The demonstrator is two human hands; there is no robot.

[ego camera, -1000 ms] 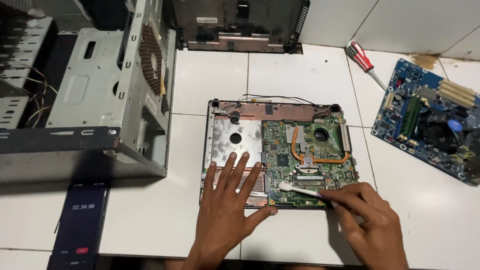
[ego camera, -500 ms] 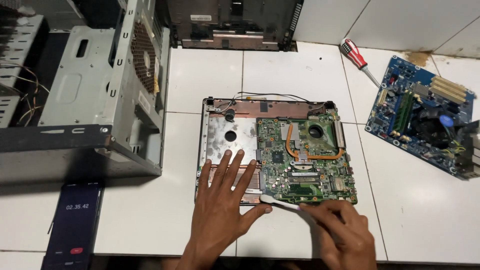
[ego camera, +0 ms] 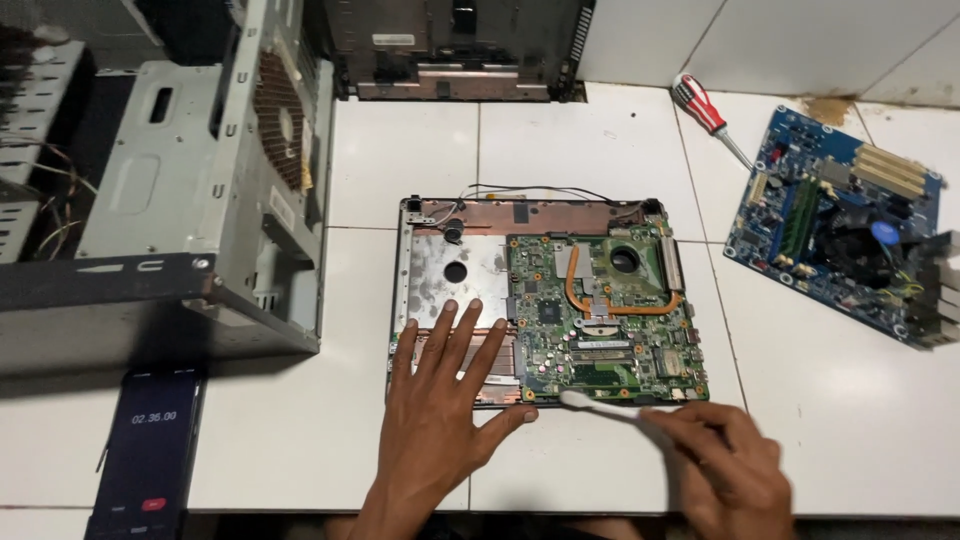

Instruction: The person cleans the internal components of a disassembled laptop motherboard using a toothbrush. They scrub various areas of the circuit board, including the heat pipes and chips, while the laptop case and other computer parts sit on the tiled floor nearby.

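White brush (ego camera: 590, 403) pinched in right hand (ego camera: 725, 465), bristles at green circuit board (ego camera: 600, 320) near edge. Left hand (ego camera: 440, 400) splayed flat, pinning laptop base (ego camera: 450, 270). Cleaning step; likely next: light, steady strokes.

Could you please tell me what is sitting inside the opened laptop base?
A green circuit board with a copper heat pipe fills its right side; bare metal shows left. The left hand covers the lower-left part.

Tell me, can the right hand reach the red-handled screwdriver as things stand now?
Probably yes, but not at once: the right hand holds a white brush at the laptop board's near edge, and the red-handled screwdriver lies far behind, over bare white tiles.
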